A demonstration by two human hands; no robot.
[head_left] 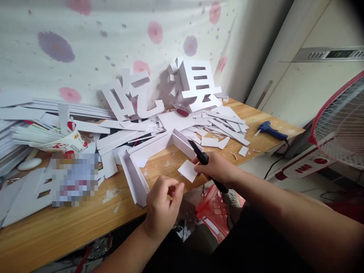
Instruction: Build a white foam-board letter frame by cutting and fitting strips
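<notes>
My right hand (pixel 214 167) is closed round a black utility knife (pixel 201 155), its dark blade pointing up and to the left. Its fingertips also touch a small white square of foam board (pixel 187 170) at the table's front edge. To the left, my left hand (pixel 165 204) is curled with thumb and forefinger close together; anything inside it is hidden. Just beyond that hand, an angular frame of upright white strips (pixel 133 178) lies on the wooden table (pixel 113 206). White cut-out characters (pixel 132 94) and a boxy raised one (pixel 199 81) lean at the back.
White offcuts (pixel 227 127) lie heaped across the table's rear. A patterned tub (pixel 61 144) holding strips stands left, near a blurred packet (pixel 75 180). A blue glue gun (pixel 271 131) lies at the right edge. Beyond is a fan (pixel 341 125); a red bag (pixel 213 212) hangs below.
</notes>
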